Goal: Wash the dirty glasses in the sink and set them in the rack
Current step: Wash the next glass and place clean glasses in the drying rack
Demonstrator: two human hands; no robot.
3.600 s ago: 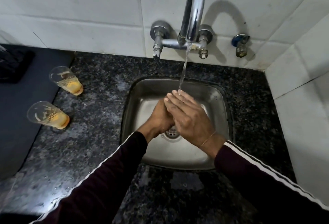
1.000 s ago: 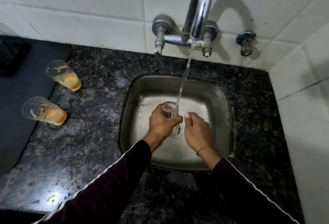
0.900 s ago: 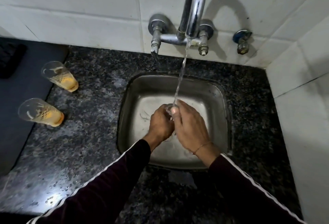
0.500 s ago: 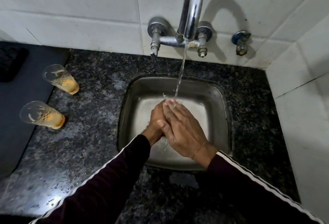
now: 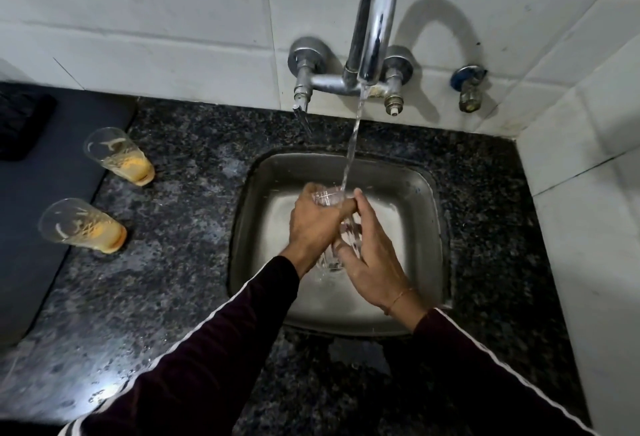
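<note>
A clear glass (image 5: 333,227) is held over the steel sink (image 5: 420,200), its rim up and tipped slightly away from the person, its base lower and nearer the body. The wall looks ribbed or cut in a pattern, wet and free of the orange residue seen elsewhere. The left hand (image 5: 317,224) is wrapped around the upper half of the glass, fingers curled closed just under the rim. The right hand (image 5: 372,255) lies along the other side, its thumb reaching up to the rim and its fingers pressed against the lower wall near the base, so the glass is clasped between both hands. A thin stream of water (image 5: 351,148) falls from the chrome tap (image 5: 375,19) straight onto the rim, just beyond the left hand's knuckles.

Well to the left of the grip, on the speckled black counter (image 5: 180,262), stand two dirty glasses, apart from each other. The farther dirty glass (image 5: 119,156) and the nearer dirty glass (image 5: 83,227) both carry an orange layer at the bottom and pale streaks up the inside. Just left of them lies a dark mat (image 5: 38,210). White tiles (image 5: 156,19) back the tap, and a small valve (image 5: 469,89) sits on the wall to the right of the grip.
</note>
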